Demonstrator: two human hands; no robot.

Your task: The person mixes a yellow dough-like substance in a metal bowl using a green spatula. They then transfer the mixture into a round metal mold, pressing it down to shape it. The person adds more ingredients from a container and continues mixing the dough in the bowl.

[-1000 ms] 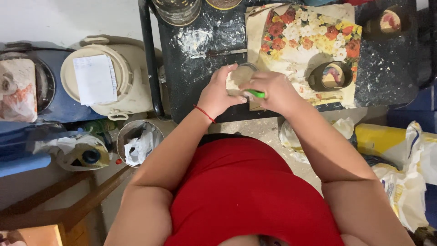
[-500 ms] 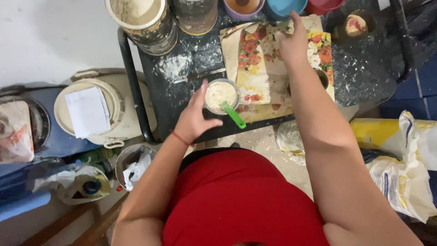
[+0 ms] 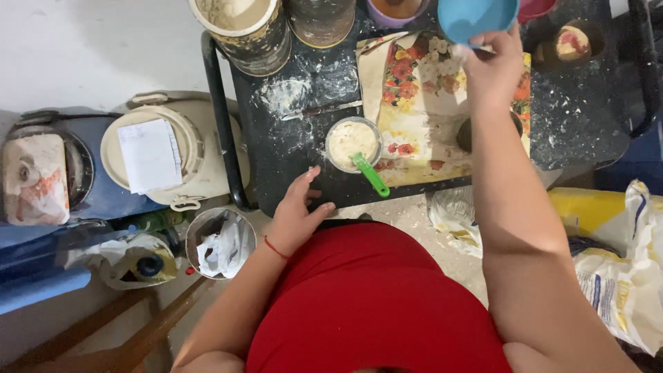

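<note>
From the head view, a dark, flour-dusted bench (image 3: 290,148) is seen from above, and everything is placed here relative to the small round glass bowl of pale batter (image 3: 351,142) near its front edge. A green plastic spatula (image 3: 371,174) is leaned in that bowl, its long axis running from the bowl toward the near right. The left hand (image 3: 298,214) is rested on the bench edge just nearer than the bowl and slightly left, fingers loosely spread and nothing gripped. The right hand (image 3: 494,69) is raised well beyond and to the right of the bowl, its fingers pinched on the rim of a light blue plastic bowl (image 3: 478,17). The left hand is plainly the nearer one to the batter. Right of the glass bowl, a flower-printed cloth (image 3: 421,110) is spread. Left of it, off the bench, a cream bucket lid with a white paper sheet (image 3: 148,155) is seen. Far right, a yellow-and-white printed sack (image 3: 615,283) is slumped on the floor.
</note>
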